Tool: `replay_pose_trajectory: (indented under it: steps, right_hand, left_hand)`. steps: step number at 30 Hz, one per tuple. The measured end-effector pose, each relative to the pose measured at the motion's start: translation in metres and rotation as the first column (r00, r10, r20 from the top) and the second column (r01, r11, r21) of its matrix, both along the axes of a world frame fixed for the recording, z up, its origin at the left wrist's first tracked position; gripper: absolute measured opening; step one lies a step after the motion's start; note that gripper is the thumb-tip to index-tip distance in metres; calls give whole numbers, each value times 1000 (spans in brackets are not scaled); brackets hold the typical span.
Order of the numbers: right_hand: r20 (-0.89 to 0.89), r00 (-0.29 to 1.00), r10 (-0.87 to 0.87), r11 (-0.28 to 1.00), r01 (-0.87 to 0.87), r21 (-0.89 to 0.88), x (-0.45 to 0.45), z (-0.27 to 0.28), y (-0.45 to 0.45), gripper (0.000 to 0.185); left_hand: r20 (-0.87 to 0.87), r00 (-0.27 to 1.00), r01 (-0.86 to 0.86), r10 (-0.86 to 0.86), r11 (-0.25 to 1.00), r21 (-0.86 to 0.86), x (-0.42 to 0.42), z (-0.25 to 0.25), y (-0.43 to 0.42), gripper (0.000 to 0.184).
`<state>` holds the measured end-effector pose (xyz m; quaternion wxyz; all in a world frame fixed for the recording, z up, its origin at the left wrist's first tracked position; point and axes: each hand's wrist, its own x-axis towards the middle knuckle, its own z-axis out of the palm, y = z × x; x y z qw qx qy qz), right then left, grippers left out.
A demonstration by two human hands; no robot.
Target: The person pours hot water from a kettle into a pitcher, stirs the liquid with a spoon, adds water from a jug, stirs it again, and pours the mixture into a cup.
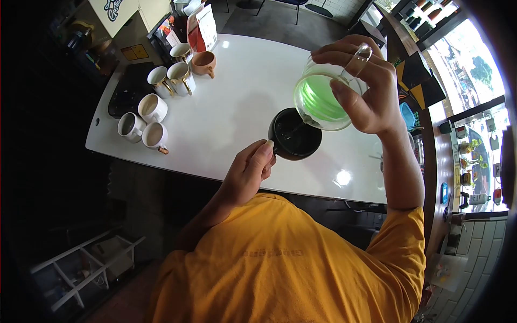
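Right hand point(377, 97) high with tilted jug point(322, 102), left hand point(250, 170) low with cup point(295, 140)

- Seemingly a café or coffee shop
- White mugs point(153, 107) and a brown cup point(203, 64) grouped on a white surface point(237, 81)
- A chair point(293, 2) on the grey floor point(258, 21) beyond
- Wooden ledge point(440, 151) beneath a large, bright window point(474, 64)
- Potted plants point(474, 145) by the glass
- White tiled wall point(479, 247)

Mugs point(156, 113) stand on the left of the table point(237, 81) — right of them a cup point(293, 137), further right a jug point(322, 102).
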<state>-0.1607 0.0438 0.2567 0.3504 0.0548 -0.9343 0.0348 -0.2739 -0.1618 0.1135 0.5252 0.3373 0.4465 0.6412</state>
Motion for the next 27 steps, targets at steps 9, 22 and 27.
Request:
replay_pose_trajectory:
  steps: [9,22,27]
  right_hand:
    - [-6,1000,-5,1000,5,5,6,-1,2,30]
    - [29,999,-19,995,17,99,16,1,3,38]
    - [53,998,-39,997,35,67,14,8,-6,37]
  left_hand:
    - [-10,1000,-7,7,1000,-14,6,0,1,36]
    - [55,998,8,-8,1000,-11,11,-1,2,34]
    - [68,997,19,-19,1000,-4,12,-1,3,34]
